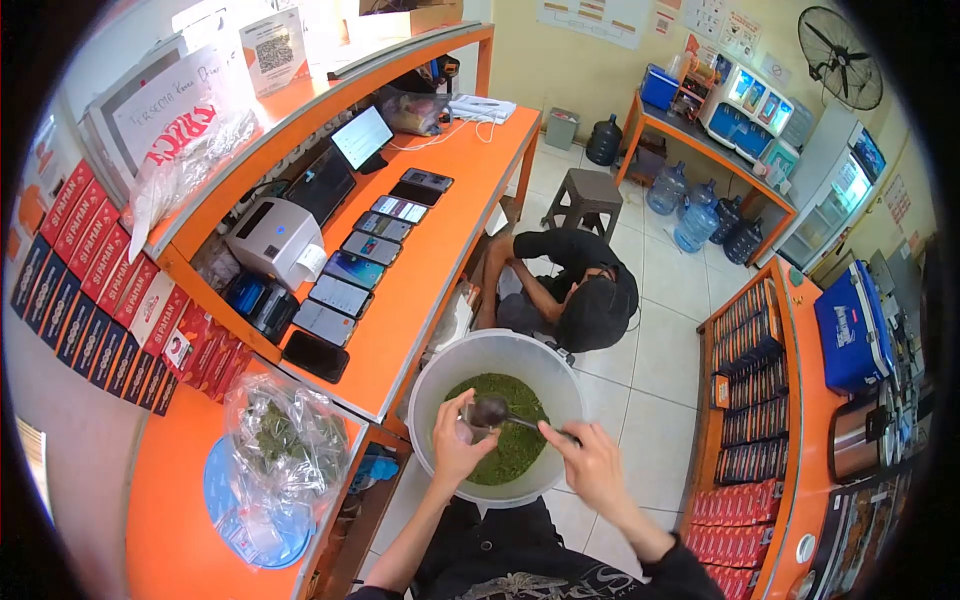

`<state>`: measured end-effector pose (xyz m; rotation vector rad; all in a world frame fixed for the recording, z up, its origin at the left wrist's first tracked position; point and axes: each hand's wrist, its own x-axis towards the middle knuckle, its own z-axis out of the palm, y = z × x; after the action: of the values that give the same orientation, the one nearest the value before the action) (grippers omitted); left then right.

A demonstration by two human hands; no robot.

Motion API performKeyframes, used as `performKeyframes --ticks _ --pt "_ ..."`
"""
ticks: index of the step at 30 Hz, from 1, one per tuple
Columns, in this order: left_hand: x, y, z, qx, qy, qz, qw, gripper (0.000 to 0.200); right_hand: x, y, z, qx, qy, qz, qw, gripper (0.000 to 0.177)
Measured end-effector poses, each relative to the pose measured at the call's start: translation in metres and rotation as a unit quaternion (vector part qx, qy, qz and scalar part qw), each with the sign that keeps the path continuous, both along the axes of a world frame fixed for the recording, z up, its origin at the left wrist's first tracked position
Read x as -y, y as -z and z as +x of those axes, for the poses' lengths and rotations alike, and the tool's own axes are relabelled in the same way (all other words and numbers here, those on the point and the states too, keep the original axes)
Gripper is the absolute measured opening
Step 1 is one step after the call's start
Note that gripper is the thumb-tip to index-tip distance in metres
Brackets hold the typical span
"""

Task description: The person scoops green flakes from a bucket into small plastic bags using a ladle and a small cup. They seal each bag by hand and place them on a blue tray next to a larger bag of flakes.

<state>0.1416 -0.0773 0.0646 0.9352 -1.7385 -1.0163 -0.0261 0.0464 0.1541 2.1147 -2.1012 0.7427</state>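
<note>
My right hand (592, 462) is closed around the handle of a dark ladle (490, 411), which reaches left over a big whitish tub. My left hand (456, 442) grips a small clear plastic container (465, 430) close beside the ladle's bowl; whether it is a bag or a cup is hard to make out. Below both hands, chopped green stuff (495, 465) covers the bottom of the tub (572, 378). The tub stands in front of my legs.
A person in black (575, 290) crouches just beyond the tub. To the left, an orange counter (410, 275) carries a row of several phones and a label printer (275, 240). A plastic bag of greens (285, 430) lies over a blue lid (225, 490). Packet-filled shelves (740, 400) stand right.
</note>
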Motion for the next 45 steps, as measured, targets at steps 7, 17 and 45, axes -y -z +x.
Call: performKeyframes --ticks 7,17,45 --pt "-0.008 -0.001 0.010 -0.112 -0.010 0.084 0.990 0.065 -0.077 0.114 0.011 0.117 0.227 0.291 0.922 0.053" --pt "-0.025 -0.021 -0.010 -0.088 0.012 0.186 0.979 0.077 0.050 0.078 0.039 0.662 0.055 -0.075 0.744 0.023" --pt "-0.064 -0.067 0.183 -0.525 -0.405 0.143 0.735 0.025 0.166 -0.054 0.220 0.397 -0.340 0.132 0.842 0.027"
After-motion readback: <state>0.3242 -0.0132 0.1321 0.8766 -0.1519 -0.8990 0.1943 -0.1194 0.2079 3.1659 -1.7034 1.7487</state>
